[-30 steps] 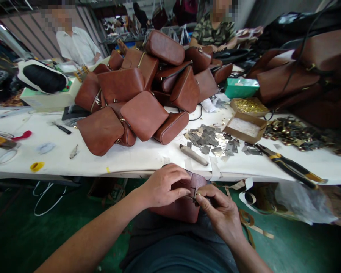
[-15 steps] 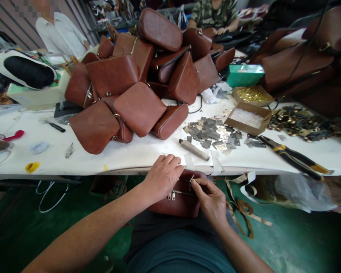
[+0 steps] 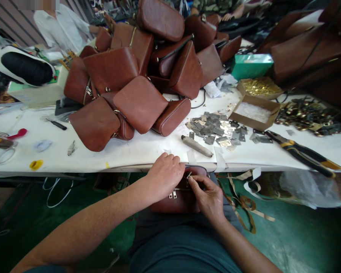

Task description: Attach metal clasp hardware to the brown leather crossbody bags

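A brown leather bag (image 3: 176, 206) with a zipper and two metal zip pulls rests on my lap against the table's front edge. My left hand (image 3: 166, 176) lies over the bag's upper left part, fingers curled and pressed together at its top edge; whatever they grip is hidden. Between the thumb and fingers of my right hand (image 3: 206, 193) is a small metal piece (image 3: 189, 175), pinched just above the zipper on the bag's right side.
Brown bags (image 3: 140, 104) are piled on the white table (image 3: 142, 153). To the right are flat metal plates (image 3: 213, 129), a wrapped rod (image 3: 197, 146), pliers (image 3: 304, 153), a cardboard box (image 3: 252, 113) and a green box (image 3: 251, 65). Two people are across the table.
My right hand has shifted slightly left and up with the metal piece, closer to my left hand, which is more tightly curled. The camera view has shifted a little.
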